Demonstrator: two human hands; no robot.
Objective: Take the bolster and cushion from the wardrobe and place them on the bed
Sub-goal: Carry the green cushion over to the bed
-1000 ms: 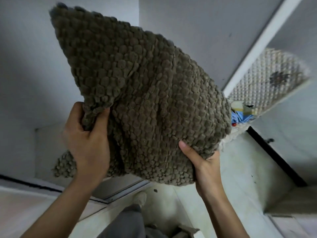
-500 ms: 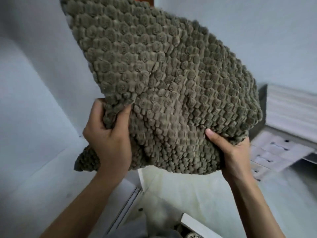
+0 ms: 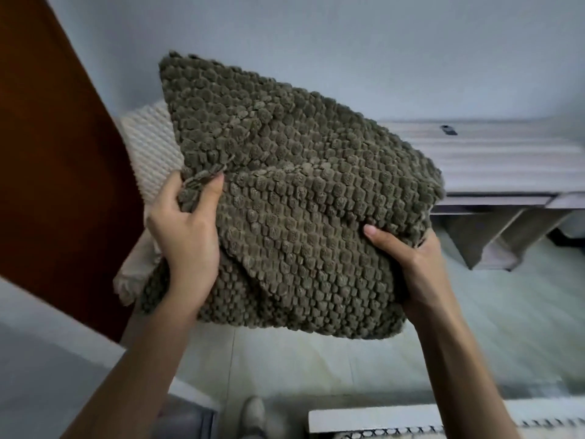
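Note:
A bumpy olive-green cushion (image 3: 297, 191) is held up in front of me, tilted, filling the middle of the head view. My left hand (image 3: 186, 236) grips a bunched fold on its left edge. My right hand (image 3: 408, 261) grips its lower right corner, thumb on the front. Behind the cushion at the left a cream knitted bolster or pillow (image 3: 152, 153) peeks out, mostly hidden; what carries it cannot be seen.
A dark brown door or panel (image 3: 53, 172) stands at the left. A low pale wooden bench or shelf (image 3: 506, 166) runs along the right wall with a small dark object on it. Light tiled floor (image 3: 348, 359) lies below; my foot shows at the bottom.
The view has swung away from the wardrobe toward the room. The cushion has come lower and further from my face, both hands keeping the same grip. The brown panel and cream pillow came into sight.

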